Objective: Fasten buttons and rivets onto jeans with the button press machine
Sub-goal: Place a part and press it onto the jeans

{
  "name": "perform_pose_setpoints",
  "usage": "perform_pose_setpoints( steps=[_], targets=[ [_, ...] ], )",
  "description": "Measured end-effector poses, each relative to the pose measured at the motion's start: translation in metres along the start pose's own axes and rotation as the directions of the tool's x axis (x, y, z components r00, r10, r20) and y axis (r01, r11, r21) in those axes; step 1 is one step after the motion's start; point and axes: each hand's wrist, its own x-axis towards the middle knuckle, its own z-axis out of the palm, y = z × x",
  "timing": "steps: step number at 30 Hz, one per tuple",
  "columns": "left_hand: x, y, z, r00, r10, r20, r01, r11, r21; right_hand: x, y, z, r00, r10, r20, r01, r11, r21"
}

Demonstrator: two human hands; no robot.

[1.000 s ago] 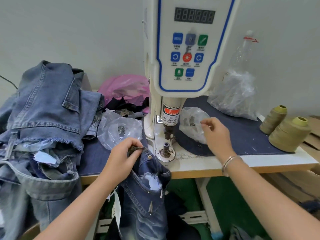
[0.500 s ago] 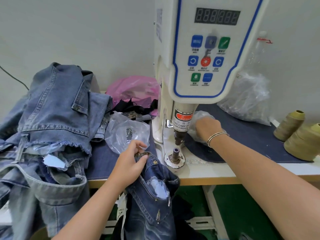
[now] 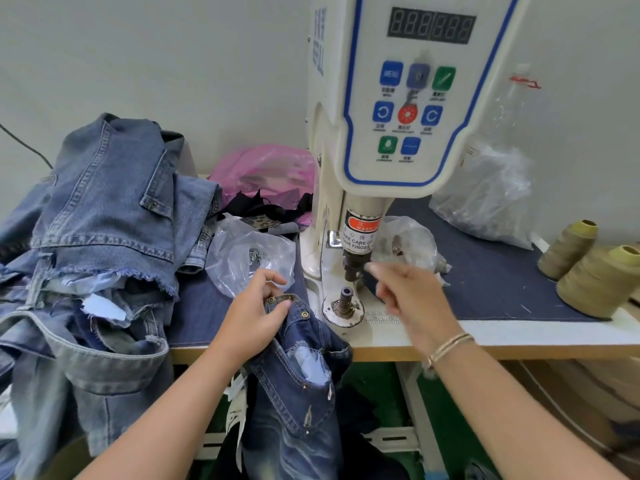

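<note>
The white button press machine stands on the table, its upper punch above the lower die post. My left hand grips the waistband corner of dark blue jeans, just left of the die; the rest of the jeans hangs off the table's front edge. A brass rivet shows near the held corner. My right hand is blurred, with its fingertips drawn together beside the upper punch. Whether they hold anything is hidden. A small clear bag of metal parts lies behind that hand.
A heap of lighter jeans fills the table's left side. Another clear bag lies by my left hand, with a pink bag behind it. A large clear bag and two olive thread cones stand on the denim mat at right.
My right hand has come out of the small clear bag and moved left and forward to the punch. My left hand keeps its hold on the waistband.
</note>
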Motion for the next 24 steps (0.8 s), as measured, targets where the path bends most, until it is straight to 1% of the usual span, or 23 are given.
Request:
perform_pose_setpoints(
  steps=[1,2,3,6,8,10,14,16,21,24],
  targets=[
    [-0.001,0.000,0.000,1.000,-0.004,-0.002,0.004,1.000,0.001,-0.012,0.004,0.008,0.992,0.086,0.098,-0.098,0.987,0.127],
    [-0.001,0.001,0.000,1.000,-0.006,-0.007,0.006,1.000,0.003,-0.020,0.006,0.014,0.975,0.138,0.172,-0.173,0.962,0.213],
    [-0.002,0.001,0.000,1.000,-0.006,-0.014,0.006,1.000,0.006,-0.024,0.006,0.018,0.962,0.169,0.216,-0.226,0.933,0.278],
    [-0.002,0.002,0.001,1.000,-0.012,-0.021,0.013,1.000,0.009,-0.027,0.000,0.027,0.923,0.265,0.279,-0.365,0.830,0.421],
    [-0.002,0.002,0.000,1.000,-0.022,-0.013,0.022,1.000,0.015,-0.028,-0.005,0.030,0.878,0.343,0.334,-0.474,0.719,0.508],
    [-0.001,0.002,0.000,0.999,-0.035,-0.004,0.036,0.999,0.019,-0.029,-0.008,0.032,0.834,0.390,0.390,-0.552,0.605,0.575],
    [-0.001,0.002,0.000,0.999,-0.037,-0.005,0.037,0.999,0.027,-0.034,-0.012,0.030,0.796,0.389,0.464,-0.597,0.380,0.706],
    [-0.001,0.001,0.000,0.999,-0.039,-0.007,0.039,0.999,0.027,-0.038,-0.015,0.029,0.790,0.388,0.475,-0.595,0.297,0.747],
    [-0.001,0.001,0.000,0.999,-0.046,-0.003,0.046,0.999,0.024,-0.044,-0.019,0.033,0.794,0.365,0.487,-0.564,0.144,0.813],
    [-0.001,0.000,0.000,0.999,-0.046,-0.003,0.046,0.999,0.022,-0.051,-0.021,0.035,0.808,0.327,0.491,-0.546,0.101,0.831]
  ],
)
